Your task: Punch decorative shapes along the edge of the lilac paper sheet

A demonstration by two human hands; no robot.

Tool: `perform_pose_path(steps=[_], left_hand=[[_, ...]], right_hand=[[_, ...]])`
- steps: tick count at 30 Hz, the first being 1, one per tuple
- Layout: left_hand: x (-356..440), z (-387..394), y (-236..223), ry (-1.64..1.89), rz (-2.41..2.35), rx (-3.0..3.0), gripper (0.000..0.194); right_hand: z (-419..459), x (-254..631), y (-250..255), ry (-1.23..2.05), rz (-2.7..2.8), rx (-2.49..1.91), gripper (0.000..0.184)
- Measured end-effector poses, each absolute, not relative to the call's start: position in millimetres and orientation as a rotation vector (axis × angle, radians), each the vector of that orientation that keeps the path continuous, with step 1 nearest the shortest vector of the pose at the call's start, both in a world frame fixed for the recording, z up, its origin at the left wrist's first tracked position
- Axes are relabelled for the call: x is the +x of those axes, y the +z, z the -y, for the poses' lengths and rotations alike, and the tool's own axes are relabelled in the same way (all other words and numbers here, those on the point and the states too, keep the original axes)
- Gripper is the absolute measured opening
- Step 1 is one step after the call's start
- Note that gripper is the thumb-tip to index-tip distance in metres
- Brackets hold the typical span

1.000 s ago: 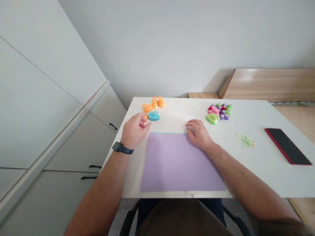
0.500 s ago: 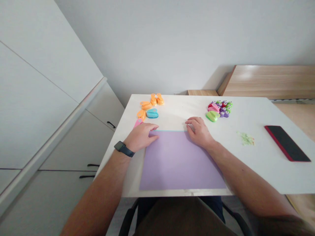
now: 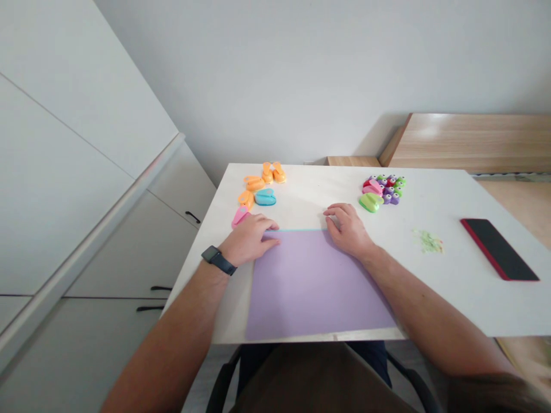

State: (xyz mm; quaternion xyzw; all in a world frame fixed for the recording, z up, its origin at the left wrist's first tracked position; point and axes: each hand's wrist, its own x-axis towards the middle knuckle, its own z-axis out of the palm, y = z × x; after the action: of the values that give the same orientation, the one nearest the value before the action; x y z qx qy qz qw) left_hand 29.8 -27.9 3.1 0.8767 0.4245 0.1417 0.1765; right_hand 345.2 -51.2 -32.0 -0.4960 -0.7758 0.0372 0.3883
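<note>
A large purple sheet [image 3: 321, 284] lies flat on the white table in front of me, with a thin teal strip showing along its far edge. My left hand [image 3: 253, 238] rests at the sheet's far left corner, thumb on the purple surface and fingers by the far edge, with a gap between them. At the far right corner, my right hand [image 3: 346, 229] touches the sheet with loosely bent fingers apart from the thumb. Just beyond the left hand sits a pink craft punch [image 3: 240, 216], partly covered by it. Neither hand grips anything visible.
Orange punches [image 3: 255, 183] and a blue punch [image 3: 266, 197] stand at the back left. At the back right are a green punch [image 3: 371, 202] and several small colourful punches [image 3: 391, 189]. Paper bits [image 3: 429, 241] and a black-and-red slab [image 3: 499, 249] lie to the right.
The purple sheet has turned slightly, its near left corner coming closer to the table's front edge. My left hand has shifted very slightly with it, uncovering more of the pink punch.
</note>
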Motion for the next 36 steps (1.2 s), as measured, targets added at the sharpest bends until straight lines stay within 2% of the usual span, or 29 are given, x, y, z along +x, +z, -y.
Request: perform_pose_path(steps=[16, 20, 22, 25, 28, 30, 33, 36], left_hand=[[33, 30, 3, 0.399, -1.170, 2.443, 0.017], [36, 33, 1, 0.417, -1.242, 2.302, 0.031], [38, 34, 2, 0.462, -1.231, 2.267, 0.031], [40, 33, 9, 0.628, -1.170, 2.263, 0.017], [39, 32, 18, 0.853, -1.212, 2.161, 0.020], [36, 32, 23, 0.968, -1.269, 2.061, 0.023], [33, 31, 26, 1.099, -1.354, 1.913, 0.029], [33, 30, 26, 1.237, -1.382, 1.768, 0.035]], right_hand=[[52, 350, -29, 0.116, 1.875, -1.322, 0.017], [51, 350, -29, 0.116, 1.835, -1.336, 0.016], [51, 353, -27, 0.090, 1.809, -1.340, 0.016], [49, 363, -21, 0.034, 1.758, -1.368, 0.018], [46, 379, -14, 0.057, 1.605, -1.452, 0.029], [46, 390, -7, 0.224, 1.428, -1.471, 0.041], [50, 401, 3, 0.752, 1.275, -1.329, 0.053], [57, 398, 10, 1.184, 1.256, -1.145, 0.049]])
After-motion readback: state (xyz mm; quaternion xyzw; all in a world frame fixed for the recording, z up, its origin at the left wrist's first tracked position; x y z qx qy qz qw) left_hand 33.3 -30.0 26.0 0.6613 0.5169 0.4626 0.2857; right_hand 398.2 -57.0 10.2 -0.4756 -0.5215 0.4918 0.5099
